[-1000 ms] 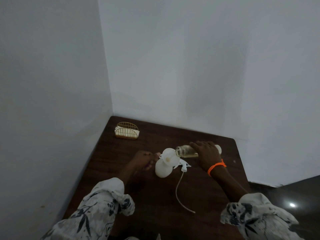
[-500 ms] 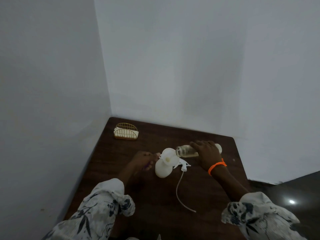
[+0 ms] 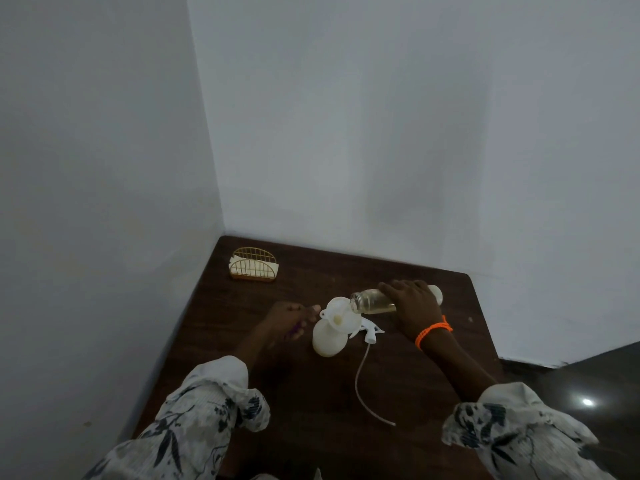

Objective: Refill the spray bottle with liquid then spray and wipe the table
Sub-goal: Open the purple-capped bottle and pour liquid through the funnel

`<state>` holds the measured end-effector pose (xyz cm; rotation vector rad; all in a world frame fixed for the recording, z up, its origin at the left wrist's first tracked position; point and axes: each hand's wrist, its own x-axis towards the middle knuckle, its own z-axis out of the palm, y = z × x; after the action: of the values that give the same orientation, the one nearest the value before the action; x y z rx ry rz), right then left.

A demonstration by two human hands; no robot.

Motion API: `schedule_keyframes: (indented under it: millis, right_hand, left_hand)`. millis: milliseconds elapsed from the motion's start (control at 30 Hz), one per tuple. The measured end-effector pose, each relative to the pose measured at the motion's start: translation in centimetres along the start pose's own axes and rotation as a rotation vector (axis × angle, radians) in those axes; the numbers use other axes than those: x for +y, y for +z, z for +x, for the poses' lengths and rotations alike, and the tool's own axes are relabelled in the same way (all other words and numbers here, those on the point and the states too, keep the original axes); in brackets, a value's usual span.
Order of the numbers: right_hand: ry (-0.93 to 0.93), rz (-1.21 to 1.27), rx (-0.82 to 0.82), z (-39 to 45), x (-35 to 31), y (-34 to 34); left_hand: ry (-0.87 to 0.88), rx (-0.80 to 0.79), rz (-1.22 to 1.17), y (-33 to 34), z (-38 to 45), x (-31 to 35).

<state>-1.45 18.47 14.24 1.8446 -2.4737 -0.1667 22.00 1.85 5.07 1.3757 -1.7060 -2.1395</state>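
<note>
A white spray bottle [image 3: 328, 340] stands open in the middle of the dark wooden table [image 3: 311, 403], with a white funnel [image 3: 341, 315] set in its neck. My right hand [image 3: 414, 306] grips a clear bottle [image 3: 372, 301] of yellowish liquid, tipped on its side with its mouth over the funnel. My left hand [image 3: 289, 320] rests just left of the funnel, fingertips at its rim, with something small and purple tucked in the fingers. The white spray head [image 3: 369, 330] with its long tube [image 3: 363, 382] lies on the table right of the spray bottle.
A gold wire holder [image 3: 253, 265] with white napkins stands at the table's far left corner. White walls close in the table on the left and the back. The table's right edge drops to a dark glossy floor [image 3: 588, 393].
Hands and bottles keep the same pose. Only the camera has shifted slightly.
</note>
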Motion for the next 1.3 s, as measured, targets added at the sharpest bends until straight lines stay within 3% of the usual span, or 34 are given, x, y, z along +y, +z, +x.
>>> schedule_keyframes:
  millis: [1300]
  right_hand:
    - [0.008, -0.007, 0.003, -0.18, -0.17, -0.1]
  left_hand:
    - [0.005, -0.007, 0.012, 0.0, 0.35, -0.31]
